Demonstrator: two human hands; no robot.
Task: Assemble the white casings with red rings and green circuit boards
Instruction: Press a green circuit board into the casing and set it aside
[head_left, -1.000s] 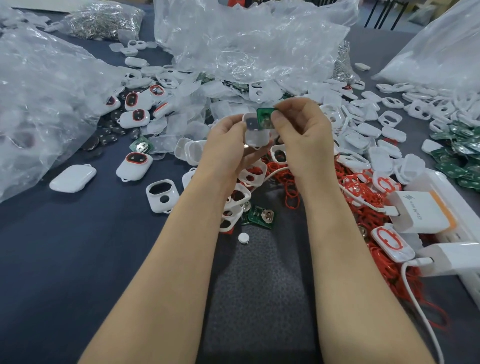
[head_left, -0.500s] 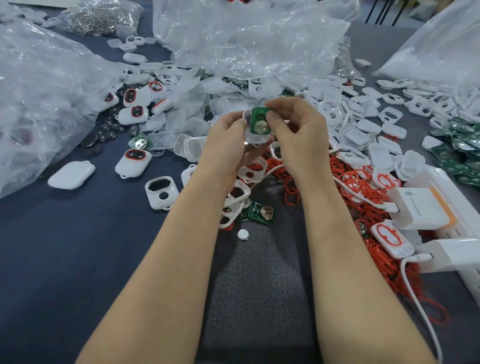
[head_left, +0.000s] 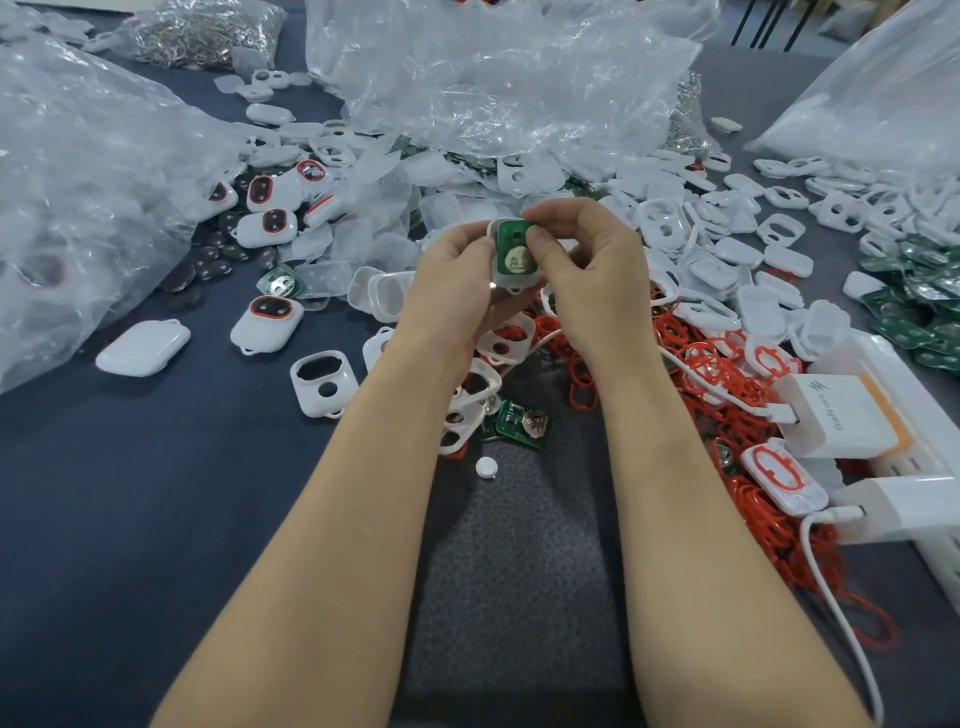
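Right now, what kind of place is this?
Most likely a small factory workbench. Heaps of identical white casings, red rings and green circuit boards cover the table, big plastic bags lie behind, and the left hand holds one casing while the right hand pinches a board in it.

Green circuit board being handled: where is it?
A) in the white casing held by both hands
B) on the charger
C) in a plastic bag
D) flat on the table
A: the green circuit board sits in the white casing, gripped by the left hand and right hand.
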